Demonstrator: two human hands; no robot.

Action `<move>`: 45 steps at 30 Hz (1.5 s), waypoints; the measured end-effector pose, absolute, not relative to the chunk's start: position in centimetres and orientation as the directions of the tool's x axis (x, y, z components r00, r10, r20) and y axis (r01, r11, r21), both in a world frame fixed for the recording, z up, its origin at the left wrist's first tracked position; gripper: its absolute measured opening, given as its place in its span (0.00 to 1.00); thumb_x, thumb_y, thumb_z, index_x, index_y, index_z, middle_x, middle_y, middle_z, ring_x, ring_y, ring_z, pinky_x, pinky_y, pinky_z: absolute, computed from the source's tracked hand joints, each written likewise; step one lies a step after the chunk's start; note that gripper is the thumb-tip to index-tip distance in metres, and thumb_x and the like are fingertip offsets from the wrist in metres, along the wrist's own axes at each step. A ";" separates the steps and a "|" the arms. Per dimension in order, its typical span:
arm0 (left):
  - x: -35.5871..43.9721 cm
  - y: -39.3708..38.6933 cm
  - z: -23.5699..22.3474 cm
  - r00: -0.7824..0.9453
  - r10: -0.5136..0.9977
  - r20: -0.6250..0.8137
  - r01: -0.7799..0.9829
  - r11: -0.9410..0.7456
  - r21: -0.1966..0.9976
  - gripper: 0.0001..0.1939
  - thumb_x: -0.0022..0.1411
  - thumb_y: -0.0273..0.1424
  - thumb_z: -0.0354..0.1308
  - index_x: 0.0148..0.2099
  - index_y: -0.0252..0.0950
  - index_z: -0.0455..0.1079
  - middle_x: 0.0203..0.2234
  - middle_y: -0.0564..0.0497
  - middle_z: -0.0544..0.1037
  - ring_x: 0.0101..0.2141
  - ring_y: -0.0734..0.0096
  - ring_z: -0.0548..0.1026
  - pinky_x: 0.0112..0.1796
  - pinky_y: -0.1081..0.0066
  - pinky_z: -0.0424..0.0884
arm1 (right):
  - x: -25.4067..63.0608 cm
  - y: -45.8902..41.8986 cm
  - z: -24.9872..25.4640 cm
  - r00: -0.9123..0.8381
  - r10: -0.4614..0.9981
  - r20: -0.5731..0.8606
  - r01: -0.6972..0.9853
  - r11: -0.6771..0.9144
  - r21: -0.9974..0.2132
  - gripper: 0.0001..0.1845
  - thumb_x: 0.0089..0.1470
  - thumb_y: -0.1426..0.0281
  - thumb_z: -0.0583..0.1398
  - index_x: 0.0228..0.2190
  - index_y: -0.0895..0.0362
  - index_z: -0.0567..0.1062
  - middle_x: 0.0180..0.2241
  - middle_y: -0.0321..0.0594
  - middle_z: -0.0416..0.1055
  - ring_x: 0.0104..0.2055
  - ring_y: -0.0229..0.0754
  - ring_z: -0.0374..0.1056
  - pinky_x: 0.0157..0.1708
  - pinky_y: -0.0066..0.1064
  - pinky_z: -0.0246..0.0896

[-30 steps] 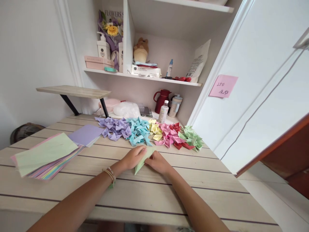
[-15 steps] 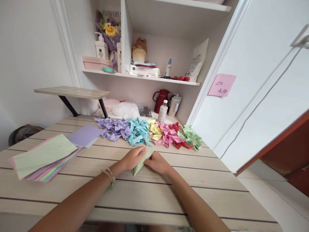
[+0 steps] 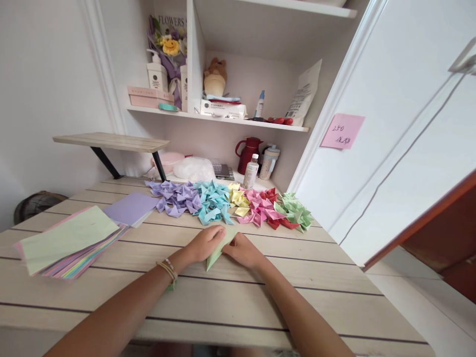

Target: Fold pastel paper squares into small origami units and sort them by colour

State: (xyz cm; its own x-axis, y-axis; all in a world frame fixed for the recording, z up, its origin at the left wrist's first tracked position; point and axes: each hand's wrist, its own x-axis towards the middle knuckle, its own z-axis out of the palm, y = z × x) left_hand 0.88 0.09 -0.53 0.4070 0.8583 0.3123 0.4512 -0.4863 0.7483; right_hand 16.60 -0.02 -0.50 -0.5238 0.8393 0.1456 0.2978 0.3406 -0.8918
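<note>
A partly folded sheet of light green paper [image 3: 217, 256] is held between my two hands, just above or on the middle of the table [image 3: 230, 307]. My left hand [image 3: 204, 243] grips its left side, thumb pressed on the paper. On the other side, my right hand [image 3: 242, 249] has its fingers curled in and pinches the paper's right edge. One pointed corner of the sheet sticks out toward me. Beyond my hands lie folded paper boats in groups: purple [image 3: 176, 198], blue [image 3: 212, 202], yellow [image 3: 238, 199], pink [image 3: 256, 206], red [image 3: 273, 224] and green [image 3: 296, 210].
At the left lie a fanned stack of coloured paper [image 3: 70, 238] and some purple sheets [image 3: 132, 208]. A small raised shelf [image 3: 111, 142] stands behind them. A bottle [image 3: 251, 172], a red jug [image 3: 248, 154] and a tumbler [image 3: 269, 162] stand at the back.
</note>
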 end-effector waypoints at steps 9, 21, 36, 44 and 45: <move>0.8 0.2 -0.6 0.417 0.853 0.313 0.454 -0.494 0.741 0.17 0.63 0.40 0.41 0.31 0.36 0.64 0.28 0.50 0.71 0.32 0.67 0.67 0.37 0.69 0.64 | 16.6 0.0 -0.6 -0.522 0.842 0.139 0.281 0.324 -0.903 0.05 0.43 0.73 0.56 0.26 0.57 0.71 0.23 0.32 0.66 0.25 0.36 0.58 0.25 0.26 0.52; 0.8 0.1 -0.5 0.424 0.850 0.312 0.477 -0.503 0.721 0.16 0.63 0.38 0.41 0.30 0.36 0.63 0.27 0.51 0.70 0.32 0.68 0.67 0.36 0.70 0.63 | 16.7 -0.1 -0.4 -0.508 0.852 0.128 0.330 0.329 -0.885 0.04 0.44 0.73 0.56 0.25 0.58 0.71 0.20 0.31 0.63 0.23 0.35 0.56 0.24 0.25 0.50; 0.8 0.1 -0.6 0.438 0.841 0.317 0.494 -0.519 0.698 0.16 0.63 0.38 0.40 0.32 0.36 0.64 0.28 0.50 0.70 0.32 0.68 0.66 0.37 0.69 0.63 | 16.6 -0.2 -0.4 -0.530 0.832 0.167 0.337 0.387 -0.858 0.08 0.45 0.73 0.55 0.30 0.58 0.71 0.25 0.32 0.68 0.27 0.37 0.61 0.27 0.26 0.55; 0.8 0.2 -0.8 0.441 0.839 0.319 0.496 -0.524 0.693 0.16 0.64 0.38 0.40 0.32 0.35 0.64 0.29 0.50 0.71 0.32 0.68 0.67 0.36 0.70 0.63 | 16.6 -0.1 -0.4 -0.527 0.829 0.186 0.317 0.394 -0.863 0.07 0.44 0.74 0.55 0.29 0.59 0.71 0.26 0.33 0.68 0.28 0.37 0.61 0.28 0.27 0.56; 0.8 0.2 -0.8 0.440 0.839 0.321 0.495 -0.525 0.693 0.16 0.64 0.38 0.40 0.32 0.35 0.64 0.29 0.50 0.72 0.32 0.68 0.67 0.36 0.70 0.63 | 16.6 -0.1 -0.4 -0.524 0.831 0.186 0.323 0.397 -0.859 0.07 0.44 0.74 0.55 0.29 0.59 0.71 0.25 0.33 0.68 0.28 0.37 0.61 0.28 0.27 0.56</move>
State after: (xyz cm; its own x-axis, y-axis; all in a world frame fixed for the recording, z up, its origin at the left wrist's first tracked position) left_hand 0.78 0.23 -0.76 0.4396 0.8387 0.3214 0.4946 -0.5247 0.6929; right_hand 16.58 -0.11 -0.43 -0.5245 0.8308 0.1864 0.3235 0.3969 -0.8590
